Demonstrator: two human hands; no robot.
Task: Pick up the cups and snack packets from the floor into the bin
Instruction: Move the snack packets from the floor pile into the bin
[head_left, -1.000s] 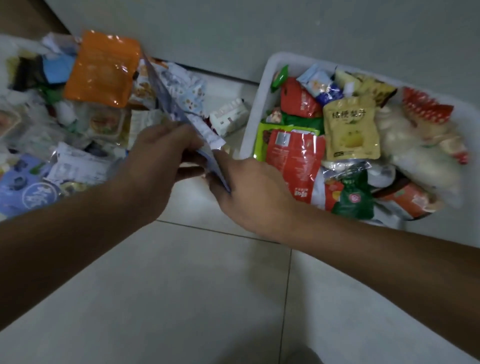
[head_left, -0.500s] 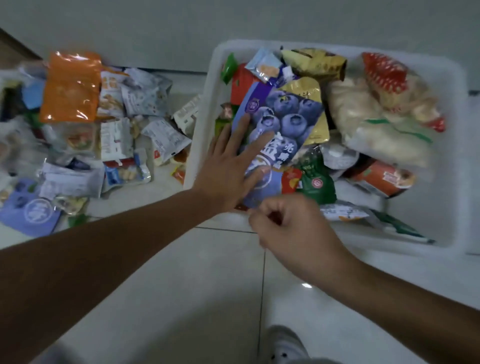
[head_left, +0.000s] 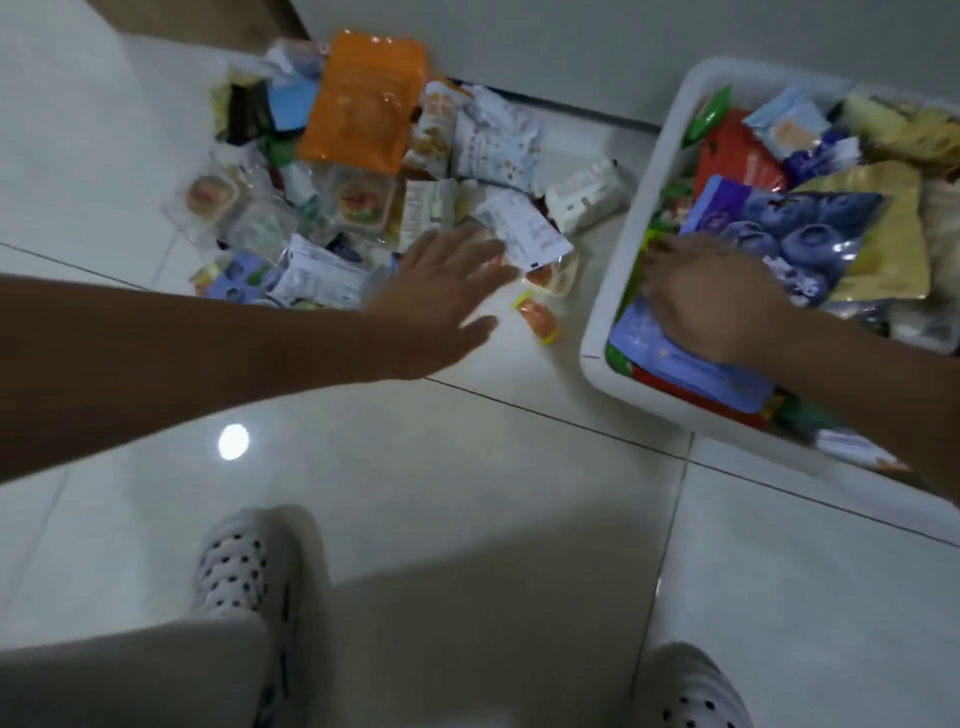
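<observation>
White plastic bin (head_left: 623, 291), on your right, well filled; purple blueberry pouch (head_left: 810, 228) on top, under your right hand (head_left: 711, 296), which rests on it, blur hiding whether it presses or pinches. Heap of snack packets (head_left: 363, 208), on the floor (head_left: 467, 519) left of the bin, your left hand (head_left: 441, 296) nearer, fingers spread, empty, over its near edge. White printed packet (head_left: 524, 234), at those fingertips, long axis slanting far-left to near-right, likeliest next pick; small orange sweet (head_left: 537, 317) alone between hand and bin.
</observation>
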